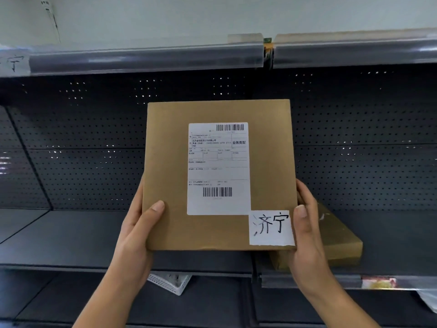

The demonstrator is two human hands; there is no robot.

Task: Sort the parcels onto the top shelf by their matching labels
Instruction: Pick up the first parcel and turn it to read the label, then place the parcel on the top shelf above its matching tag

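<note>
I hold a flat brown cardboard parcel (165,143) upright in front of the shelving, its face towards me. A white shipping label (218,169) with two barcodes covers its middle. A handwritten paper tag (272,228) reading 济宁 sits at its lower right corner. My left hand (134,235) grips the parcel's lower left edge, thumb on the front. My right hand (307,233) grips the lower right edge beside the tag. The top shelf's clear rail (146,59) runs above, with a handwritten shelf label (14,63) ending in 宁 at its far left.
A second brown parcel (340,242) lies flat on the middle shelf (59,235) behind my right hand. A white mesh basket (170,284) sits on the shelf below. A dark perforated back panel (82,138) lies behind. A second rail section (354,52) continues to the right.
</note>
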